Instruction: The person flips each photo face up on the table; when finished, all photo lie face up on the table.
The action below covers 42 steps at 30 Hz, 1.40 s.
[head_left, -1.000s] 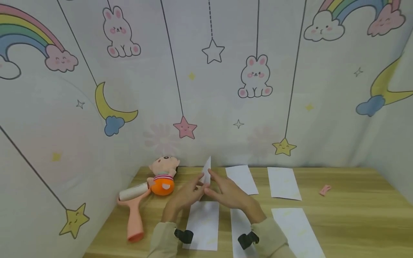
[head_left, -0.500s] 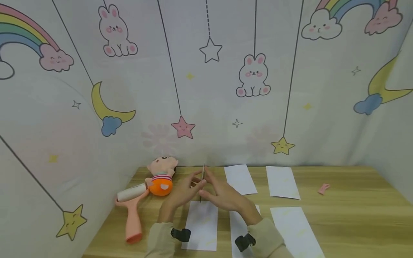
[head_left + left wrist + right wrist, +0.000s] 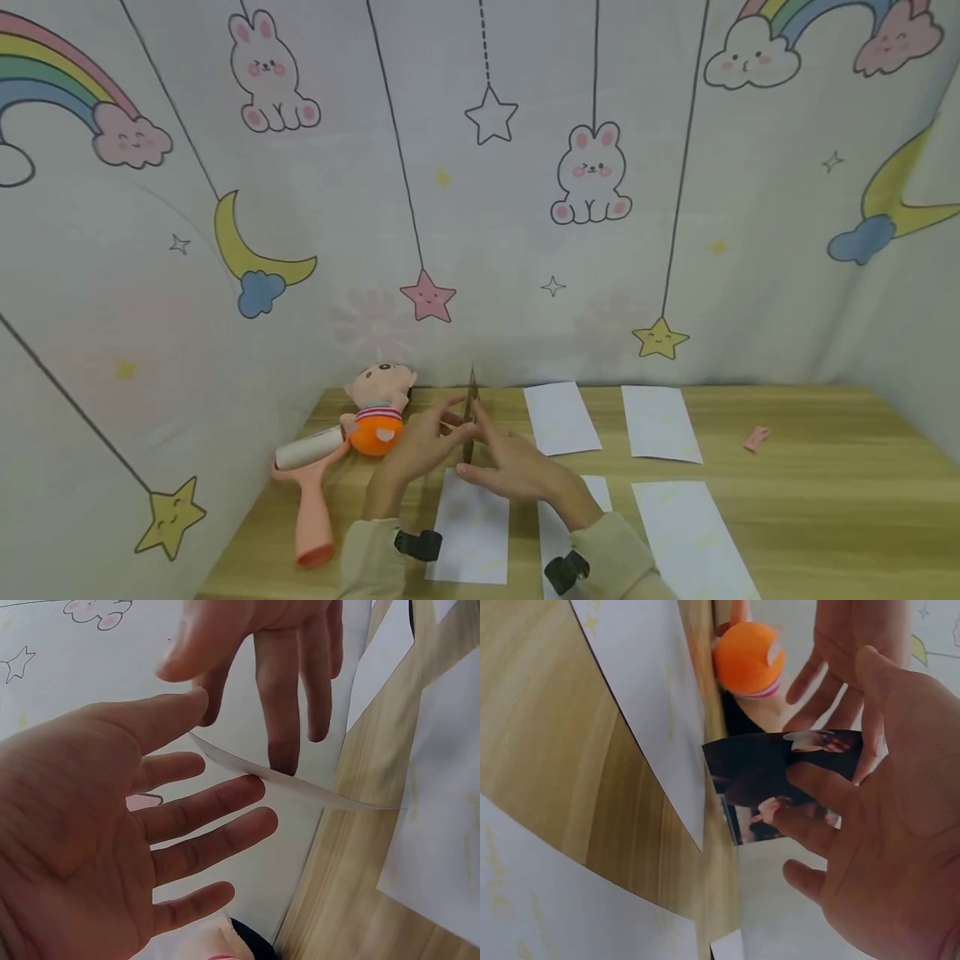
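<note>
A printed photo stands on edge between my two hands, its dark picture side facing the right palm. From the head view only its thin edge shows. My left hand has its fingers spread and nearly straight; in the left wrist view a fingertip meets the white back of the photo, and the thumb tip is right by its end. My right hand reaches across from the other side, straight fingers against the picture face, its thumb apart from the photo. A white sheet lies below the hands.
Several more white sheets lie face down on the wooden table, some with faint yellow print. To the left are a pink-handled lint roller and a plush toy in orange shorts. A small pink clip lies far right.
The photo has turned from showing its white back to edge-on for the head camera. The right hand has shifted slightly left and down, its thumb moving off the photo. Sheets stay put.
</note>
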{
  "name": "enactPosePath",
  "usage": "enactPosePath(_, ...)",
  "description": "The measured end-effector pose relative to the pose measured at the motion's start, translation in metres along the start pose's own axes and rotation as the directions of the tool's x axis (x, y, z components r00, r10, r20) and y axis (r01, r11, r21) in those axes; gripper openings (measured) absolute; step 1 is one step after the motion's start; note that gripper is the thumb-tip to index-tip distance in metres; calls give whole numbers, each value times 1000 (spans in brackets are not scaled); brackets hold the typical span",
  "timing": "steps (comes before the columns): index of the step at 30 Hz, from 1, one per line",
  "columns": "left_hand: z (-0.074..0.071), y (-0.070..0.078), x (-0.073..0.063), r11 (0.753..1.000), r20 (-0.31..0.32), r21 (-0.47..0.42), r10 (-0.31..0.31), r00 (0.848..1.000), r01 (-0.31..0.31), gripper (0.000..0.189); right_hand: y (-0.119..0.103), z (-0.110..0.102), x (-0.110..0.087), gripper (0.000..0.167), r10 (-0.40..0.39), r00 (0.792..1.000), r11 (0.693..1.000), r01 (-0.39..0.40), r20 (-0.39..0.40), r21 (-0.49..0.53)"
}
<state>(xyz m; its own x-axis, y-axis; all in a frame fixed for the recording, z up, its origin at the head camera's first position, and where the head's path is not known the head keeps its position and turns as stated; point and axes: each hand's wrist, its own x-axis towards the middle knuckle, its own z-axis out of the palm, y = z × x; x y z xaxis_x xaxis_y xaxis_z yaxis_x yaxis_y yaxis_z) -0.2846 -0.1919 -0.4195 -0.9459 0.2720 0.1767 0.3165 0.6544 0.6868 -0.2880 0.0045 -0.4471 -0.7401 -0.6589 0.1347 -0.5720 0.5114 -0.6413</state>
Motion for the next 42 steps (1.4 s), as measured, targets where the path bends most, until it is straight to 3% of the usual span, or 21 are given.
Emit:
enactPosePath(12,-15,-3,-5,994,-68,99,-32,997,38,46,-2,7,1,96,12,996,999,-8,94,-39)
enactPosePath(20,-17,-14,-8,988,-83,149,-21,996,33,19,1,11,0,88,87,986,994,-78,144,-72)
enactPosePath(27,-11,-22,-6,981,-92,176,-63,994,79,21,5,10,-3,85,121,981,989,-106,153,-103)
enactPosePath(35,3,-28,-6,959,-40,237,-150,988,155,28,13,0,-9,83,177,970,979,-156,168,-133)
enactPosePath(42,17,-32,0,955,-29,285,-81,996,86,34,15,-10,-14,84,208,965,964,-174,162,-201)
